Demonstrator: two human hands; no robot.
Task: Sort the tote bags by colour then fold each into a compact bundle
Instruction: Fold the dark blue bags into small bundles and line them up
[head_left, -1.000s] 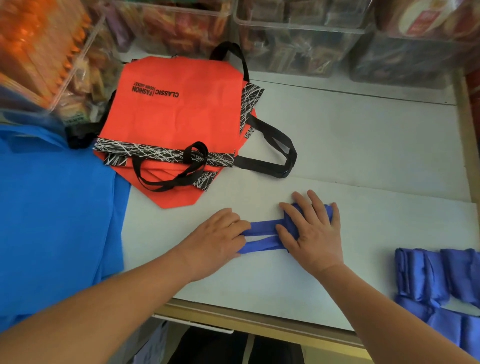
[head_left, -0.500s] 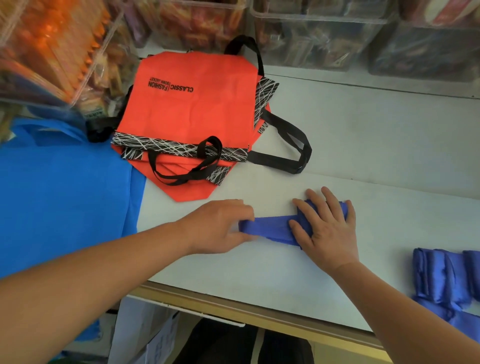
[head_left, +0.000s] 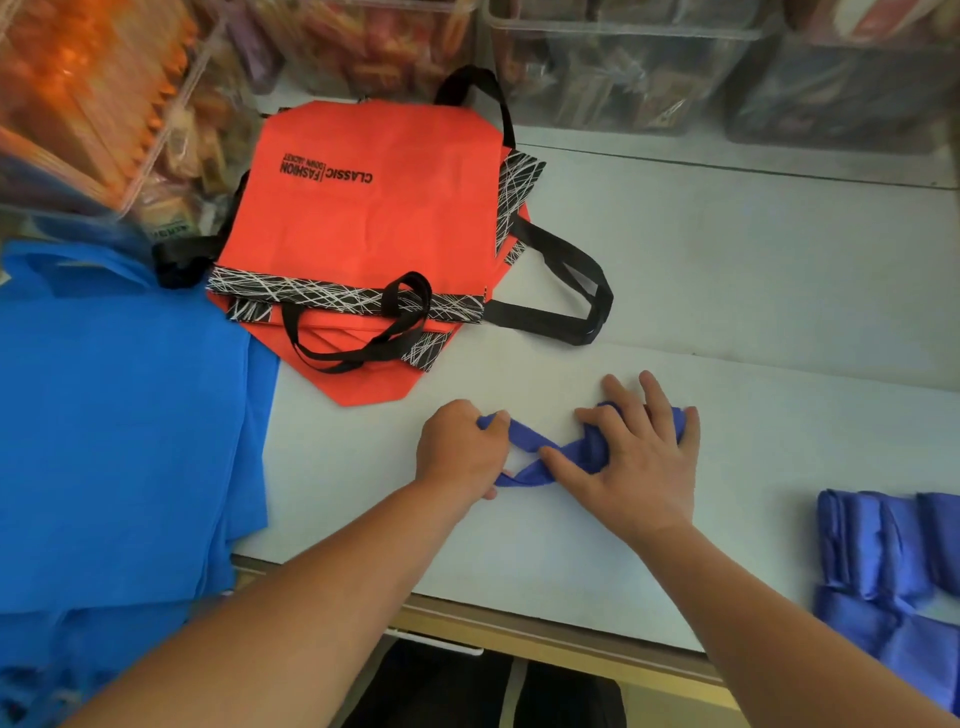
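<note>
A dark blue tote bag (head_left: 566, 454), folded small, lies on the white table (head_left: 753, 291) near the front middle. My left hand (head_left: 462, 449) grips the ends of its straps, which twist across each other. My right hand (head_left: 636, 457) presses flat on the folded body, fingers spread, so most of the bundle is hidden. Several orange tote bags (head_left: 363, 223) with black handles lie stacked behind. A pile of light blue tote bags (head_left: 119, 431) covers the left side. Folded dark blue bundles (head_left: 893, 566) sit at the right front.
Clear plastic bins (head_left: 623, 67) full of packaged goods line the back of the table, and another bin (head_left: 88, 93) stands at the back left. The table's wooden front edge (head_left: 561, 636) runs just below my forearms.
My left hand has closed round the strap ends and pulled them leftwards, twisting the straps into a crossed loop. My right hand stays pressed on the folded bag. The camera has shifted slightly.
</note>
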